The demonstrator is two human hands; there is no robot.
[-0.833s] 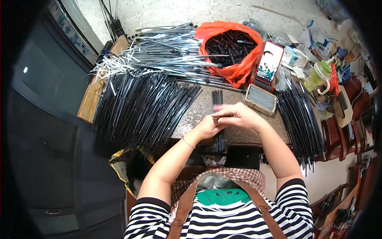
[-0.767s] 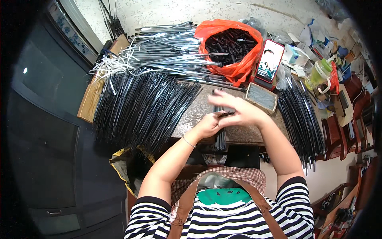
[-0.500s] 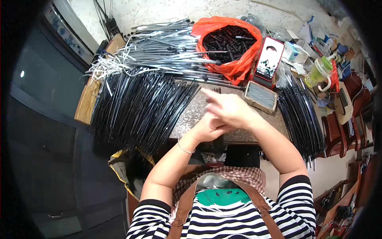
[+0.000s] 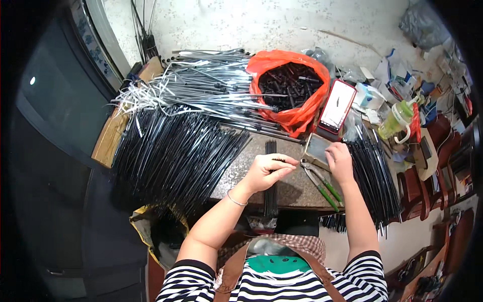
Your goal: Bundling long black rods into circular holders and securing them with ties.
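- The left hand [image 4: 266, 171] rests on a small bundle of thin black rods [image 4: 271, 191], its fingers curled and pinched on a tiny dark piece at the tips, just above the bundle.
- That bundle lies straight along the speckled tabletop [image 4: 241, 173], running from the far edge toward the person's lap and hanging over the near edge.
- The right hand [image 4: 339, 162] reaches out to a small flat metal tin [image 4: 317, 147]; its fingers lie loose on the tin's near corner, and I cannot tell whether they grip anything.
- A pair of green-handled pliers [image 4: 322, 183] lies on the tabletop just beside the right wrist, nose pointing at the left hand, touched by neither hand.
- To the left, a big heap of long black rods [image 4: 171, 156] spreads over the tabletop's edge, with silvery rods [image 4: 211, 88] piled behind it.
- An orange plastic bag [image 4: 289, 88] full of small black parts sits at the back, and a phone in a red case [image 4: 337, 105] leans beside it.
- More black rods [image 4: 375, 176] lie to the right, with a green lidded cup [image 4: 397, 118] beyond them.
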